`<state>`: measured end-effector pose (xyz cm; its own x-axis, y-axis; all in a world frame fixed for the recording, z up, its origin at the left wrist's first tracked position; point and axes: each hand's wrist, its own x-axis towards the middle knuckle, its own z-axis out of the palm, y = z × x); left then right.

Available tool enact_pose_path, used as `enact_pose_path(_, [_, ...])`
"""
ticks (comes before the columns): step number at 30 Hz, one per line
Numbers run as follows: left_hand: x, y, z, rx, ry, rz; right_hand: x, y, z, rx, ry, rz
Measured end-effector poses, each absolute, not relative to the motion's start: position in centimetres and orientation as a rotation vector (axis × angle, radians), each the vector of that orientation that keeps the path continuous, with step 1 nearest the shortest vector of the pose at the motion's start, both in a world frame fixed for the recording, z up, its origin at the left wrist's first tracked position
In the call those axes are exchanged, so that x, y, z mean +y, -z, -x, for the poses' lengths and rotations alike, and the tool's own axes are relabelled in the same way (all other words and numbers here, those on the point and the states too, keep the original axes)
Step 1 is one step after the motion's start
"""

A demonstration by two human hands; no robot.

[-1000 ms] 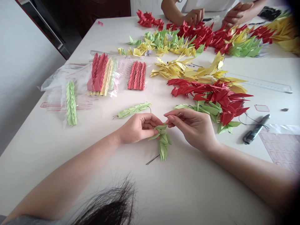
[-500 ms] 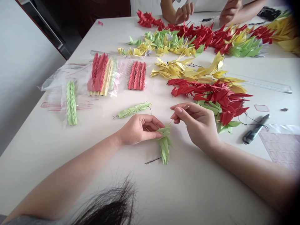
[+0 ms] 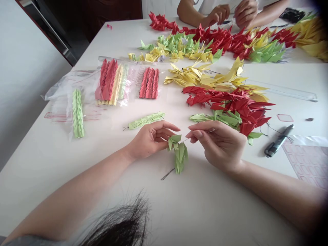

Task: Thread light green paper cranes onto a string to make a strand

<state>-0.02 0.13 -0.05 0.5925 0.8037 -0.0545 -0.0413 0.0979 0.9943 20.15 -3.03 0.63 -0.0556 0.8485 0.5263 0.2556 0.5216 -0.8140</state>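
My left hand [image 3: 148, 142] grips the top of a short hanging string of folded green paper cranes [image 3: 180, 155], its index finger stretched out above them. A dark thread end [image 3: 167, 173] sticks out from the bottom of this string. My right hand [image 3: 221, 144] pinches a thin needle [image 3: 211, 130] between thumb and fingers, its lower end close to the topmost green crane. Whether the tip is in the paper I cannot tell. Behind my left hand lies a bundled green crane strand [image 3: 146, 120] with black thread at its ends.
Red cranes [image 3: 252, 111], yellow cranes [image 3: 205, 77] and more green ones lie beyond my right hand. Plastic bags [image 3: 61, 85] with packed strands are at left. A pen [image 3: 279, 140] and clear ruler [image 3: 287, 89] lie right. Another person's hands [image 3: 246, 13] work across the table.
My right hand has moved slightly down and right, with the needle now showing along its fingers. The green cranes in my left hand have turned a little. The other person's hands have come closer together.
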Motion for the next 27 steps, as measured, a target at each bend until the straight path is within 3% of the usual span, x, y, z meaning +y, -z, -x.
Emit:
enact_pose_path(7, [0.3, 0.4, 0.0, 0.771, -0.693, -1.302, -2.8, -0.7, -20.3, -1.65, -0.542, 0.982])
enact_pose_path(16, [0.3, -0.3, -0.1, 0.932, -0.649, -1.269, -1.5, -1.0, -20.3, -1.506, -0.671, 1.121])
enact_pose_path(22, [0.7, 0.1, 0.0, 1.005, -0.769, -1.271, -0.1, -0.2, -21.2, -1.88, -0.676, 1.324])
enact_pose_path(27, [0.8, 0.5, -0.2, 1.051, -0.949, -1.041, 0.2, 0.9, -21.2, -2.194, -0.514, 1.192])
